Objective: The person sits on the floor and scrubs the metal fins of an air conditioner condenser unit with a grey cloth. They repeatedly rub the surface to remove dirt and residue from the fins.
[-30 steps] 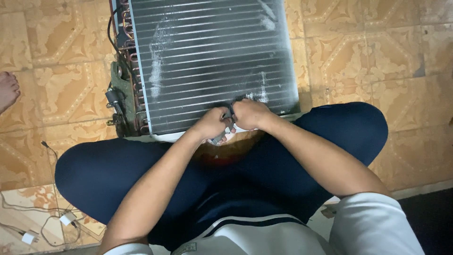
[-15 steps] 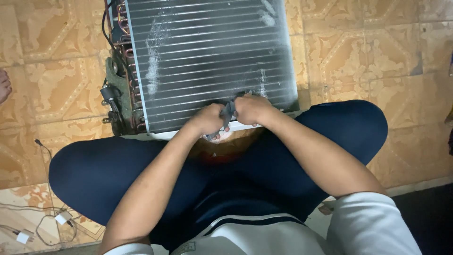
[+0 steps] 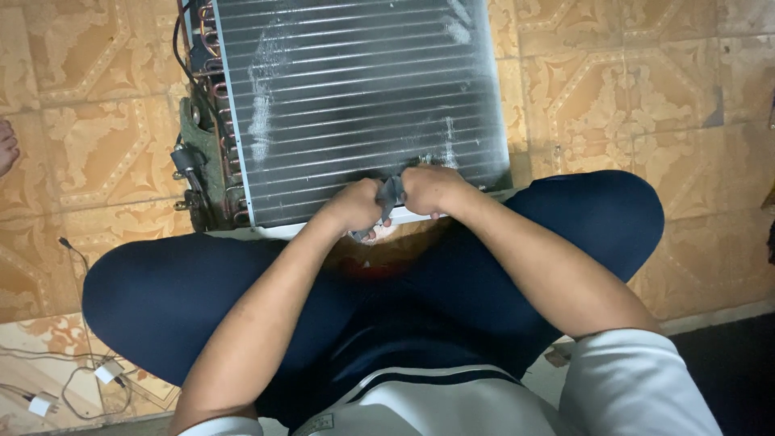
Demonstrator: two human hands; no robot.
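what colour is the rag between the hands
Grey: the rag, bunched between the left hand and right hand, shows in the head view.

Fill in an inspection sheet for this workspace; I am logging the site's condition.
Surface: patterned orange tile floor; the person sits cross-legged on it.
Job's things: finned coil unit lying flat, whitish smears on the fins; grey cloth at its near edge.
Clutter: nothing seen.
Hands: left hand and right hand both closed on the grey cloth.
Cables: white chargers and thin wires at lower left; black wiring on the unit's left side.
Surroundings: another person's bare foot at the left edge.
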